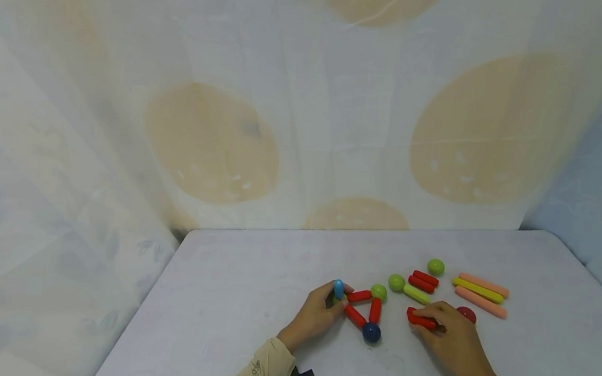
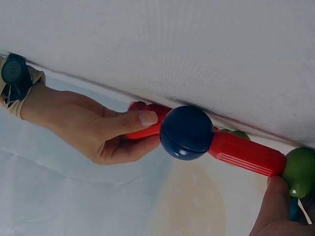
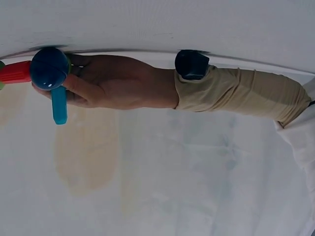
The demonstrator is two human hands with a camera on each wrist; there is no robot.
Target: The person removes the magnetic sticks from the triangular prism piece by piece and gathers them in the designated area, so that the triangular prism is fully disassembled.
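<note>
Building a frame of rods and balls, we pinch an upright blue rod [image 1: 338,288] with the left hand [image 1: 317,316] at the red triangle [image 1: 365,309], lower centre. The right hand [image 1: 448,333] grips a loose red rod [image 1: 421,320] on the desk [image 1: 230,299]; the next move likely calls for aligning it with a ball.

Beyond the right hand lie two green balls [image 1: 396,282], two red sticks [image 1: 423,281], a yellow stick [image 1: 477,290] and two peach sticks [image 1: 480,302].

Home play corner: draped cloth [image 1: 284,123], toy-strewn table [image 1: 230,299].
</note>
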